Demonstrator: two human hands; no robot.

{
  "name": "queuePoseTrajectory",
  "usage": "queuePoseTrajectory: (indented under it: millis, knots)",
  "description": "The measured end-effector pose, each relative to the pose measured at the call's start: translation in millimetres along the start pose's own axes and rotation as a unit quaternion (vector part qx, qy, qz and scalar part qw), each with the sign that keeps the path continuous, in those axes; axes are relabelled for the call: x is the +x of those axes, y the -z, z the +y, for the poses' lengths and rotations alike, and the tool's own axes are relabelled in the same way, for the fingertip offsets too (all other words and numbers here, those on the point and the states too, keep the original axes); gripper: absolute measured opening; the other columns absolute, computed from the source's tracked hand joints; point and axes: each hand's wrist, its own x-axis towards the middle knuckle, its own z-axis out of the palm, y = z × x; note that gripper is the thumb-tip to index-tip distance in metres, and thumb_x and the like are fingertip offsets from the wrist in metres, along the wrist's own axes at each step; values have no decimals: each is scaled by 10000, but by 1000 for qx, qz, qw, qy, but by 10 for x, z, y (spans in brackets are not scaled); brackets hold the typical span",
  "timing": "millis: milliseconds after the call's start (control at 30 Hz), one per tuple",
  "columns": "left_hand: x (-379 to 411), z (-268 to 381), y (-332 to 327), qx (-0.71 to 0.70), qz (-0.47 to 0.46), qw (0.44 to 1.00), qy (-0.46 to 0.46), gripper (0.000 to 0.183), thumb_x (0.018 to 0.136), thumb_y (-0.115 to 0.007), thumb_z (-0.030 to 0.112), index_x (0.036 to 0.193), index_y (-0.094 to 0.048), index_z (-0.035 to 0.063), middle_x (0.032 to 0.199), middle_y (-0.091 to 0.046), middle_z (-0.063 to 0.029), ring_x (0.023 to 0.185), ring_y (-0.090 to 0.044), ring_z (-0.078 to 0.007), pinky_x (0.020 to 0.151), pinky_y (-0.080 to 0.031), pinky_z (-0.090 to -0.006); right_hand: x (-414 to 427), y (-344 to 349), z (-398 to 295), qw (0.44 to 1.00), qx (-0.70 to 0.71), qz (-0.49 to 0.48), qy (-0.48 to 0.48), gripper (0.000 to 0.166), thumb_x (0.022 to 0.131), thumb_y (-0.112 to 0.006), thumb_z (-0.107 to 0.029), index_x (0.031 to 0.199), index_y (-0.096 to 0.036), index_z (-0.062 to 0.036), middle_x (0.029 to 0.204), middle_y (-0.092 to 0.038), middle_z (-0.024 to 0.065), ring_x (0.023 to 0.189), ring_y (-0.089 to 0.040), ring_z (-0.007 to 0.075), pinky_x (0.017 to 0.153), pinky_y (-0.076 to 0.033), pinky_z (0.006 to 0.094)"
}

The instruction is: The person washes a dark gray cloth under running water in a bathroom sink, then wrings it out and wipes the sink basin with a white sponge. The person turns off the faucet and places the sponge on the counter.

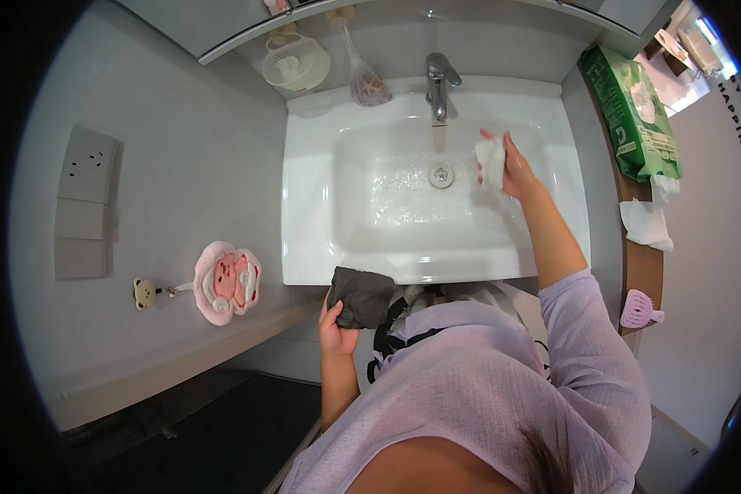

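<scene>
A white tissue or thin cloth [490, 164] is held in my right hand [514, 167], over the right side of a white ceramic washbasin [309, 247]. Some of the fingers show past its left edge. At the basin's front left edge, my left hand [338, 327] grips a dark grey cloth [363, 299], which looks folded. The chrome faucet [439, 86] stands at the back of the basin, left of my right hand. Shiny wet texture covers the basin floor around the round drain stopper [441, 176].
On the wooden ledge [642, 265] at right lie a green tissue pack [631, 117], loose white tissues [647, 225] and a purple hair brush [640, 309]. A white basket [296, 64] and mesh soap bag [369, 85] hang behind. A pink plush towel [227, 283] hangs left.
</scene>
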Motion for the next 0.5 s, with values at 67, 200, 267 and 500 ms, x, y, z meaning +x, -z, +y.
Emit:
queuePoseTrajectory:
  millis: [67, 200, 267, 500]
  knots:
    - [28, 20, -3, 12, -10, 1000, 3, 457, 839, -414, 57, 1283, -374, -40, 1301, -431, -189, 1218, -406, -325, 1037, -299, -466, -169, 111, 306, 989, 143, 32, 12, 394, 936, -346, -456, 1194, -456, -179, 957, -542, 71, 747, -501, 195, 621, -454, 354]
    - [51, 59, -28, 23, -20, 1000, 8, 453, 840, -408, 51, 1282, -375, -41, 1296, -437, -192, 1212, -415, -325, 1032, -309, -469, -213, 167, 451, 947, 289, 139, 23, 258, 943, -372, -354, 1010, -451, -118, 907, -532, 59, 670, -490, 162, 524, -400, 291]
    - [84, 57, -69, 4, -23, 1000, 19, 466, 826, -410, 9, 1285, -361, -53, 1289, -439, -194, 1202, -424, -323, 1030, -313, -448, -107, 331, 473, 951, 272, 139, 49, 219, 936, -402, -320, 966, -436, -106, 844, -521, 41, 604, -449, 142, 482, -352, 269]
    - [9, 9, -17, -8, -12, 1000, 5, 473, 819, -418, 11, 1284, -370, -55, 1283, -446, -197, 1198, -427, -326, 1029, -315, -456, -57, 125, 468, 954, 221, 201, 18, 293, 931, -423, -379, 831, -452, -105, 536, -273, -41, 460, -254, 102, 433, -245, 250]
